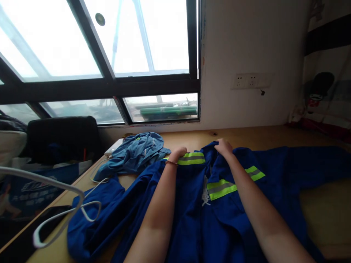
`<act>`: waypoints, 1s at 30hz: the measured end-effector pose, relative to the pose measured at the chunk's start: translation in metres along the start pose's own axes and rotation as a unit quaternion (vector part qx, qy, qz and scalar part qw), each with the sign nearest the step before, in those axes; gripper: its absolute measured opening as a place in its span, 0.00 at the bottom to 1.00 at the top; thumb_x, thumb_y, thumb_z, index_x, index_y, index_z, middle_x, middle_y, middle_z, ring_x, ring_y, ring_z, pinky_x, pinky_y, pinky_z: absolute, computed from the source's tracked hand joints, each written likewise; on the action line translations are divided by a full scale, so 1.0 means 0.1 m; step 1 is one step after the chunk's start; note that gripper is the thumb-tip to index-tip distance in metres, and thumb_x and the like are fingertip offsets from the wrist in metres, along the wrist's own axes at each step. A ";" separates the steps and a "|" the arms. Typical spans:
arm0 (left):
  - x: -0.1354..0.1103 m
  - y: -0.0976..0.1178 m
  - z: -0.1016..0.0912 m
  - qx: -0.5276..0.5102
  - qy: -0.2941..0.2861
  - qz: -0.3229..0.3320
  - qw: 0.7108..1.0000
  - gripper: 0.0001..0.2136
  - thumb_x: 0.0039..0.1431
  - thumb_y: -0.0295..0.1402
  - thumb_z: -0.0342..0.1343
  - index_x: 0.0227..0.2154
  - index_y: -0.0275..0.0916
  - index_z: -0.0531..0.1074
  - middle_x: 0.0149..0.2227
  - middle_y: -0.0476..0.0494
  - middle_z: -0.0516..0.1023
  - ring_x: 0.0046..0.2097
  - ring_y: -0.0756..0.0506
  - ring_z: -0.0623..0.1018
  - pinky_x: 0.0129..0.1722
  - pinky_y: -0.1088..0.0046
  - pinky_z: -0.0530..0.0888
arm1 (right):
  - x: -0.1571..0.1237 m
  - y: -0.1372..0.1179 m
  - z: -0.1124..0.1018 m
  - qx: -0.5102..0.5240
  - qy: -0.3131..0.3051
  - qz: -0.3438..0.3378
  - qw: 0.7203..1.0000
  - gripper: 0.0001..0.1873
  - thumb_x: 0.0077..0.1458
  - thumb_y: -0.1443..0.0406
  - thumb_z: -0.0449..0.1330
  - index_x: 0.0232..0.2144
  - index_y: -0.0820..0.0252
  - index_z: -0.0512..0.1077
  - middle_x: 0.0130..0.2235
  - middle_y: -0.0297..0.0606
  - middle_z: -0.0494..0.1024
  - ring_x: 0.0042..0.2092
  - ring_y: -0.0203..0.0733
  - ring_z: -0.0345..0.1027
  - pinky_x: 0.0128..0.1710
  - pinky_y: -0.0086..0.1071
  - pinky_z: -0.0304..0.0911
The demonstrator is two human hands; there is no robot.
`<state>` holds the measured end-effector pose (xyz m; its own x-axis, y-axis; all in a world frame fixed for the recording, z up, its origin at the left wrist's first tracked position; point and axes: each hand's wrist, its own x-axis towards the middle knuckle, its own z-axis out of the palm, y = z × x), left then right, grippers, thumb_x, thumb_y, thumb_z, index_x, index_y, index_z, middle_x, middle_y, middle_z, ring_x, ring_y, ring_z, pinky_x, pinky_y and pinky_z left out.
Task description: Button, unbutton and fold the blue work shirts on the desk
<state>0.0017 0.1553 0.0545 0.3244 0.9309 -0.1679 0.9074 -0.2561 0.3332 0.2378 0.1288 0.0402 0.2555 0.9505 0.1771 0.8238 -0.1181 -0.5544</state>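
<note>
Window (164,40) blown out white; wall (246,40) dim; right edge soft.

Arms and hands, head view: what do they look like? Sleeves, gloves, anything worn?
Left hand: ungloved, thin dark reddish bracelet at the wrist. Right hand: ungloved, no band visible. Neither arm shows a sleeve.

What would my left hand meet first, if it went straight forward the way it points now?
Your left hand, holding the blue work clothes, would probably meet the wall first, just under the window, after passing over the table. Its height above the table is unclear.
</note>
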 end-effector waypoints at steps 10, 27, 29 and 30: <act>-0.33 -0.09 -0.58 -0.227 0.516 -0.050 0.825 0.13 0.50 0.38 0.48 0.33 0.34 0.69 0.26 0.46 0.73 0.27 0.50 0.72 0.27 0.78 0.65 | 0.00 0.12 -0.59 -0.003 0.355 -0.024 0.935 0.13 0.52 0.59 0.51 0.32 0.62 0.69 0.39 0.47 0.70 0.45 0.50 0.58 0.46 0.43 0.51; -1.13 0.47 -0.90 -0.212 0.157 0.253 0.931 0.18 0.48 0.39 0.54 0.41 0.35 0.70 0.48 0.38 0.69 0.47 0.43 0.70 0.44 0.69 0.67 | 0.24 0.38 -0.05 0.129 -0.039 0.091 0.987 0.10 0.45 0.64 0.56 0.31 0.66 0.70 0.24 0.41 0.73 0.25 0.38 0.68 0.23 0.26 0.61; -1.55 0.48 -0.88 -0.170 0.085 0.242 0.952 0.15 0.46 0.39 0.55 0.37 0.37 0.73 0.42 0.41 0.72 0.46 0.41 0.71 0.42 0.68 0.69 | 0.31 0.35 -0.14 0.179 0.044 0.094 0.978 0.18 0.54 0.63 0.45 0.43 0.67 0.64 0.34 0.47 0.74 0.31 0.37 0.70 0.26 0.25 0.63; -1.73 0.46 -0.82 -0.163 0.083 0.212 0.960 0.14 0.48 0.40 0.54 0.35 0.39 0.74 0.40 0.42 0.73 0.45 0.40 0.71 0.40 0.68 0.69 | 0.34 0.32 -0.18 0.220 0.093 0.083 0.967 0.21 0.56 0.62 0.40 0.48 0.68 0.59 0.38 0.48 0.73 0.34 0.36 0.70 0.29 0.25 0.64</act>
<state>-0.0345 0.0034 0.1746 0.5743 0.7965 0.1890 0.5621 -0.5516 0.6163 0.2820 0.1521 0.0425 0.4872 0.8553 0.1762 0.4781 -0.0924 -0.8734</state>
